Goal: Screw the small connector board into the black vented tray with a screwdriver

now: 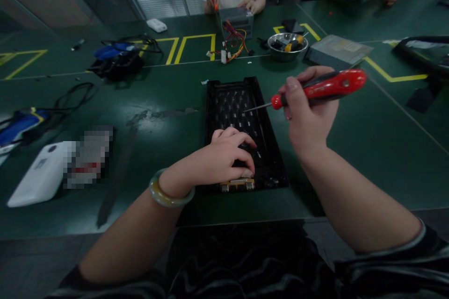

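Observation:
A black plastic panel (233, 98) with a slotted, raised-edge inside lies flat on the green table in front of me. My left hand (231, 156) rests over its near half, fingers apart and curved, the thumb by a small circuit board (237, 183) with metal connectors at the panel's near edge. Whether the thumb presses the board is hard to see. In my right hand (307, 117) is a red and black screwdriver (333, 85), gripped by its handle. Its thin shaft points left and down over the panel's right side; the tip appears above the slotted surface.
A white phone (42, 175) and a blurred-out item (91, 156) lie at left, with blue-and-black cabled devices (115, 53) beyond. Across the table are a metal bowl (287, 51) of tools, a grey drive (338, 51) and a power supply (238, 21) under a co-worker's hands. Another person sits at right.

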The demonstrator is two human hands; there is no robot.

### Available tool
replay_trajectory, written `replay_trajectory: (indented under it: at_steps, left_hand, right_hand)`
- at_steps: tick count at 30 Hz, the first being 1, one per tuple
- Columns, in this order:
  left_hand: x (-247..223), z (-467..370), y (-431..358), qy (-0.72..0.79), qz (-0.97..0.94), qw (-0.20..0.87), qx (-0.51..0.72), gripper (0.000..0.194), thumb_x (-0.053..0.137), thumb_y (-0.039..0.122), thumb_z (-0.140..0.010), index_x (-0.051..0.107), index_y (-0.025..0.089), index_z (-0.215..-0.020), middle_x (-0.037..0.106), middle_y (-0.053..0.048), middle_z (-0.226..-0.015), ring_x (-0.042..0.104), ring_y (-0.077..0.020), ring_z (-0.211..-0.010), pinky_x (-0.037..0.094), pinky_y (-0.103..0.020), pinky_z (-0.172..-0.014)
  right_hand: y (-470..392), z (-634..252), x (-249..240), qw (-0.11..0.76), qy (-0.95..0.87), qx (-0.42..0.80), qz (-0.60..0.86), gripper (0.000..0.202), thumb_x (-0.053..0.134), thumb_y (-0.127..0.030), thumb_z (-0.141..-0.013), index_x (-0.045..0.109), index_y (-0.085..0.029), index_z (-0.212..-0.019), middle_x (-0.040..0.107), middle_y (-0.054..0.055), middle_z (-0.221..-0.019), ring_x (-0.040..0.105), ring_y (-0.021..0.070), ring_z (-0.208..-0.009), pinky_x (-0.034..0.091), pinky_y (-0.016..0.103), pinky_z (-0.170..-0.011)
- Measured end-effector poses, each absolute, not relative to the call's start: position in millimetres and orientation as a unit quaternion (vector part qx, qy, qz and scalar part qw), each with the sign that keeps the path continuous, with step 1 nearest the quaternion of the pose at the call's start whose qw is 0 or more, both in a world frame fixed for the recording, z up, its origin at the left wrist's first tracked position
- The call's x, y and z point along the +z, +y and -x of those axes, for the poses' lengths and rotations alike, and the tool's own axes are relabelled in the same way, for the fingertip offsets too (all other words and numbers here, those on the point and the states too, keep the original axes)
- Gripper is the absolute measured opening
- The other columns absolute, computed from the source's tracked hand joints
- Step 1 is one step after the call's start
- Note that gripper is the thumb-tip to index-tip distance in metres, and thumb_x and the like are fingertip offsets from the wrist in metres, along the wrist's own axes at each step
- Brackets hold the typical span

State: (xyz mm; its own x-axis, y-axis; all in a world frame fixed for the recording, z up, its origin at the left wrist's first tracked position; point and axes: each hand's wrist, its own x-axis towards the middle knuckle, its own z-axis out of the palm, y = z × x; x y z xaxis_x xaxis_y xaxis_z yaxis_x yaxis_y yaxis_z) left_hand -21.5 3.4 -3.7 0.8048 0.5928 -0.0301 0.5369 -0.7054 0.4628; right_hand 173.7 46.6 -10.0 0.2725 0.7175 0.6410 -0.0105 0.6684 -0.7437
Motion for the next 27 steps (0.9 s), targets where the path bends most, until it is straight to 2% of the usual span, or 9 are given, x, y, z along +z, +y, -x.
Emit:
replay_trajectory:
  at_steps: [3,7,10,13,16,20,23,27]
  left_hand:
    - [-6,22,5,0.293,-0.925,0.23,0.07,0.015,0.065,0.043,-0.089,0.077,0.034,-0.088,0.056,0.0,-0.13,0.042,-0.0261,-0.119,0.024,-0.045,-0.101]
    - [-6,24,7,0.275,-0.93,0.235,0.07,0.015,0.064,0.041,-0.09,0.077,0.033,-0.09,0.056,-0.001,-0.132,0.042,-0.0262,-0.12,0.024,-0.045,-0.101]
    - [-4,27,9,0.262,-0.931,0.246,0.062,0.019,0.06,0.041,-0.093,0.077,0.034,-0.093,0.056,-0.001,-0.133,0.042,-0.0262,-0.121,0.023,-0.046,-0.104]
    - [-1,31,10,0.256,-0.93,0.259,0.053,0.019,0.058,0.036,-0.093,0.077,0.036,-0.097,0.056,0.0,-0.135,0.042,-0.0259,-0.122,0.022,-0.047,-0.106]
    - [-1,33,11,0.253,-0.928,0.269,0.05,0.02,0.058,0.031,-0.092,0.077,0.037,-0.097,0.055,0.001,-0.137,0.043,-0.0256,-0.124,0.022,-0.047,-0.108]
    - [-2,33,11,0.25,-0.928,0.272,0.052,0.02,0.058,0.03,-0.092,0.077,0.036,-0.097,0.056,0.002,-0.135,0.043,-0.0255,-0.124,0.021,-0.047,-0.109]
    - [-2,33,11,0.25,-0.928,0.272,0.055,0.019,0.059,0.03,-0.091,0.077,0.032,-0.098,0.057,0.001,-0.134,0.043,-0.0254,-0.123,0.023,-0.045,-0.108]
    - [-1,34,11,0.254,-0.924,0.281,0.056,0.018,0.06,0.03,-0.09,0.076,0.03,-0.098,0.057,0.0,-0.134,0.043,-0.0252,-0.122,0.026,-0.042,-0.105]
  right_hand:
    - [43,-173,4,0.78,-0.504,0.205,0.309,0.023,0.068,-0.04,-0.086,0.051,-0.025,-0.088,0.054,-0.004,-0.075,0.056,0.0105,-0.06,0.051,0.027,-0.059]
    - [41,-172,14,0.819,-0.48,0.162,0.269,0.019,0.066,-0.031,-0.086,0.051,-0.021,-0.081,0.048,-0.006,-0.071,0.05,0.0062,-0.05,0.04,0.023,-0.048]
    - [41,-173,18,0.845,-0.454,0.154,0.24,0.013,0.062,-0.026,-0.086,0.053,-0.021,-0.079,0.046,-0.008,-0.058,0.045,0.0067,-0.043,0.035,0.021,-0.043]
    - [38,-174,24,0.853,-0.431,0.204,0.213,0.01,0.061,-0.024,-0.083,0.054,-0.02,-0.076,0.043,-0.009,-0.047,0.035,0.0073,-0.038,0.027,0.022,-0.038]
    - [27,-171,30,0.805,-0.47,0.298,0.207,0.014,0.06,-0.027,-0.08,0.053,-0.022,-0.069,0.039,-0.009,-0.044,0.029,0.007,-0.036,0.023,0.023,-0.033]
    - [11,-162,24,0.734,-0.548,0.345,0.208,0.012,0.068,-0.024,-0.077,0.057,-0.023,-0.073,0.044,-0.007,-0.051,0.039,0.0079,-0.037,0.028,0.023,-0.032]
    - [5,-157,11,0.703,-0.603,0.312,0.214,0.02,0.076,-0.029,-0.075,0.058,-0.022,-0.076,0.05,-0.005,-0.063,0.051,0.0097,-0.047,0.04,0.025,-0.04]
    - [3,-157,3,0.657,-0.642,0.323,0.229,0.022,0.078,-0.033,-0.075,0.058,-0.023,-0.08,0.052,-0.003,-0.067,0.056,0.0119,-0.055,0.049,0.028,-0.049]
